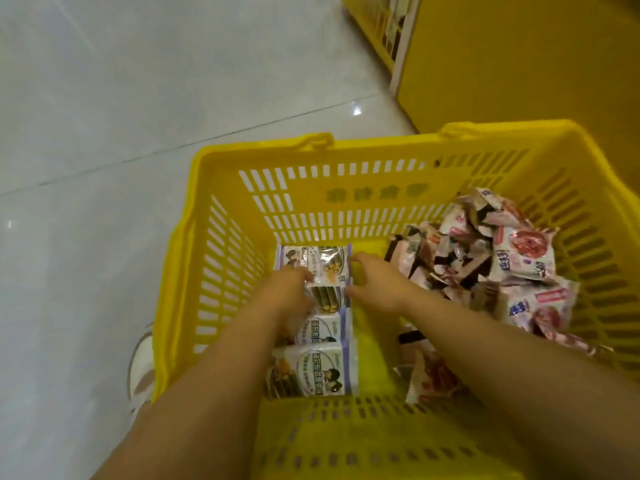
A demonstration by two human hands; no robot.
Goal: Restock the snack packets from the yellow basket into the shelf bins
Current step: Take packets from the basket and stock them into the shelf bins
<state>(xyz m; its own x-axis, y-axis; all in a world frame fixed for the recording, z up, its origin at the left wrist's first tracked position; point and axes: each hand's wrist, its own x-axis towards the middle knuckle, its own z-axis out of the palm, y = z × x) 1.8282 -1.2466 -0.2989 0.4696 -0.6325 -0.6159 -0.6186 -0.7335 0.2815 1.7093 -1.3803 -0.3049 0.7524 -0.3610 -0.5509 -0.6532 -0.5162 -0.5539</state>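
Note:
A yellow basket (346,145) stands on the floor below me. White-and-purple snack packets (311,261) lie in a row along its left side, with more of them (318,372) nearer to me. A heap of pink-and-red packets (512,258) fills the right side. Both my hands are down inside the basket. My left hand (287,292) grips the left edge of a white-and-purple packet in the row. My right hand (377,289) pinches the same packet's right edge between thumb and forefinger. The packet lies low in the basket.
A yellow shelf unit (519,64) stands at the upper right, just beyond the basket. Pale tiled floor (138,98) spreads to the left. A white shoe (142,368) is beside the basket's left wall.

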